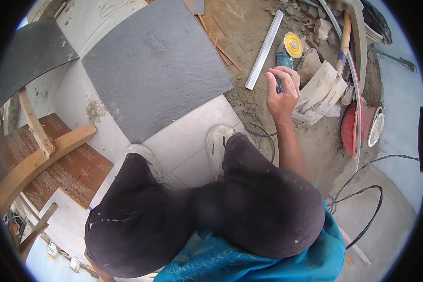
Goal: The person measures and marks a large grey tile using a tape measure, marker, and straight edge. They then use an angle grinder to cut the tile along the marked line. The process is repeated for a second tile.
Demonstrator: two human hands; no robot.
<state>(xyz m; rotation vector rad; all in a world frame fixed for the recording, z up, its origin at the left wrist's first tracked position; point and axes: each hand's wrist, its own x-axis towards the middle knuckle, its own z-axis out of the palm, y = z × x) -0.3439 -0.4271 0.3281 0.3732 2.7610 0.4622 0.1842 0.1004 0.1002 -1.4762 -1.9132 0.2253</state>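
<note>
My right hand is stretched out to the right, over the rear end of an angle grinder. Its thumb stands apart from the bent fingers, and a dark part of the grinder shows in the gap. Whether the fingers touch it I cannot tell. The angle grinder has a teal body and a yellow disc, and lies on the dirt beside rubble. A silver metal bar lies left of it. Only a sliver of my left arm shows beyond my left thigh; the hand is hidden.
A large dark grey tile covers pale floor tiles before my feet. Wooden beams and a brown board stand at left. Rubble, a red bucket and a black cable lie at right.
</note>
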